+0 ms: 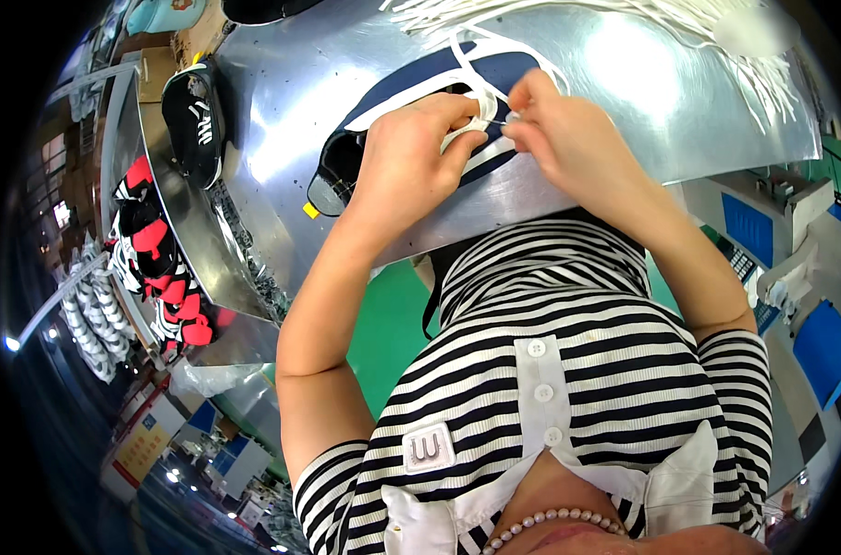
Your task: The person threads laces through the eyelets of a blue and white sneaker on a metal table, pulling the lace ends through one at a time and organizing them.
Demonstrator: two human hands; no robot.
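Left hand [418,153] and right hand [554,129] pinching white lace [480,111], navy shoe [420,102], metal table [291,83]

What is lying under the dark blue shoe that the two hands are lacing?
The dark blue shoe rests directly on a shiny metal table. The left hand and right hand cover its middle, so the surface there cannot be seen.

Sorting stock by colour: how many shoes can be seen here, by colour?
Navy shoe with white trim, under both hands on the metal table: 1
Black shoe at the table's left edge: 1
Red-and-black shoes on the left shelf: a heap, no count possible
Total countable: 2
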